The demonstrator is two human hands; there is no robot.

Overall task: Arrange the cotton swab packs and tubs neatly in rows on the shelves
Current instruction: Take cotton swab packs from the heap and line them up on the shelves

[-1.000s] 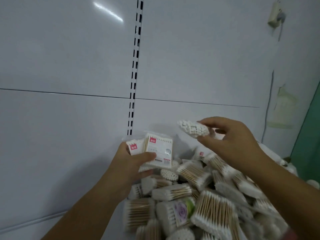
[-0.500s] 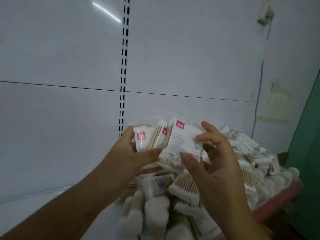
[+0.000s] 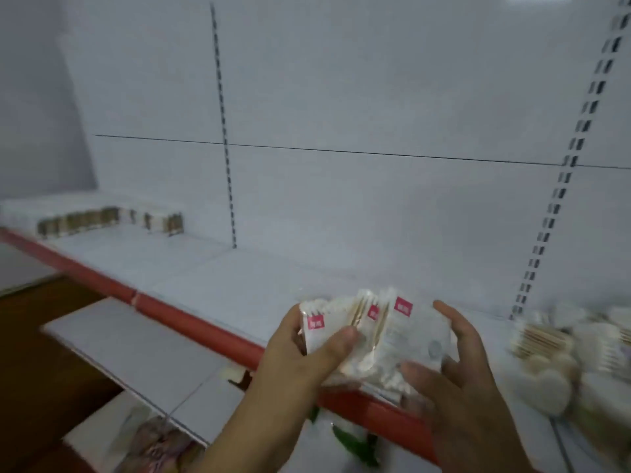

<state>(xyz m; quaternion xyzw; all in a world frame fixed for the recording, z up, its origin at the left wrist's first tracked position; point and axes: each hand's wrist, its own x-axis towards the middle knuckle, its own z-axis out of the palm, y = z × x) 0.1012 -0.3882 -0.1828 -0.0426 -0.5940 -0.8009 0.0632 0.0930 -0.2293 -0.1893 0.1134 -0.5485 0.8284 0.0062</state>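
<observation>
Between both hands I hold a bunch of flat cotton swab packs (image 3: 406, 336) with small red labels, above the front edge of the white shelf (image 3: 211, 278). My left hand (image 3: 307, 360) grips the left packs, thumb across the front one. The fingers of my right hand (image 3: 461, 380) curl round the right side of the bunch. A row of swab packs (image 3: 109, 220) stands against the back panel at the far left of the shelf. A loose pile of swab packs (image 3: 563, 356) lies at the right end.
The shelf has a red front strip (image 3: 191, 326). A lower white shelf (image 3: 136, 353) juts out below it, with blurred items underneath. Slotted uprights (image 3: 225, 145) run up the white back panel. A brown floor shows at the lower left.
The view has swung left, away from the pile, and now takes in the long shelf. Both hands have carried the bunch of packs leftward, and my right hand keeps its hold on it.
</observation>
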